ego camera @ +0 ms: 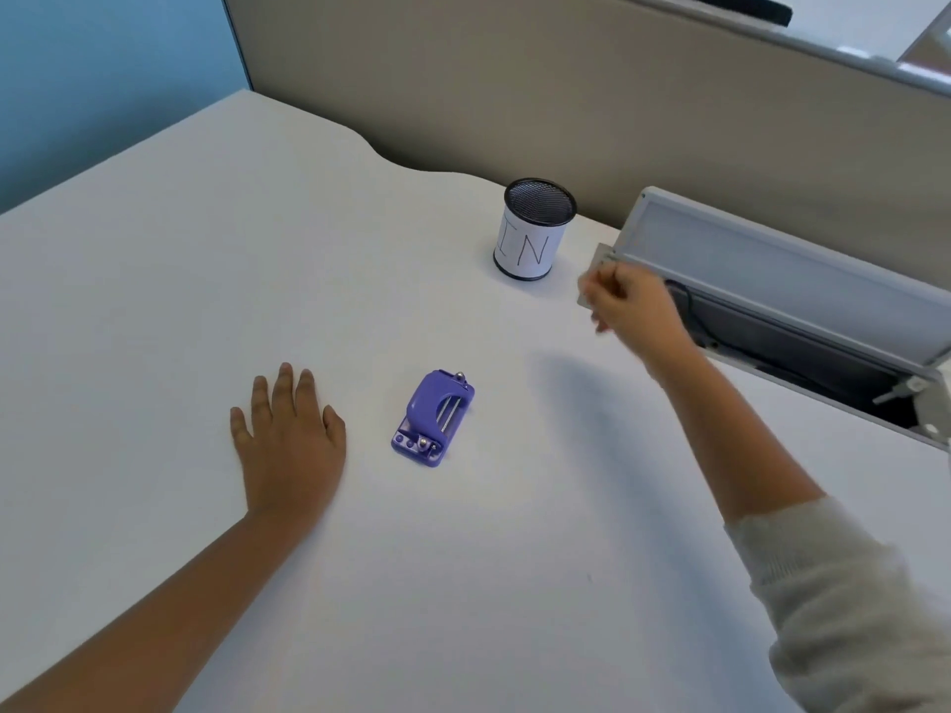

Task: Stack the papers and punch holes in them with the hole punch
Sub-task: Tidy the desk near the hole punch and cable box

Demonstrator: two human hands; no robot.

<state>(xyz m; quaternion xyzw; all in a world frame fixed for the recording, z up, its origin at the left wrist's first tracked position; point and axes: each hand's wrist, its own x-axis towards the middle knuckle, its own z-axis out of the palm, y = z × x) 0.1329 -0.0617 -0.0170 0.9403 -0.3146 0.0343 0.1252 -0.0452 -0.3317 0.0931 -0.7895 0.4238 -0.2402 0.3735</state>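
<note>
A small purple hole punch (433, 419) lies on the white desk (180, 301), near the middle. My left hand (288, 440) rests flat on the desk to the left of the punch, fingers straight, holding nothing. My right hand (630, 308) is raised at the right, beside the open lid of a desk cable hatch. Its fingers are curled and pinch a small pale card or paper (597, 272) at the hatch's near corner; most of that piece is hidden behind the fingers. No other papers show.
A black mesh pen cup (535, 229) wrapped in white paper marked "IN" stands at the back. The grey hatch lid (787, 270) stands open at the right, with a dark recess and cables below. A beige partition runs along the desk's far edge.
</note>
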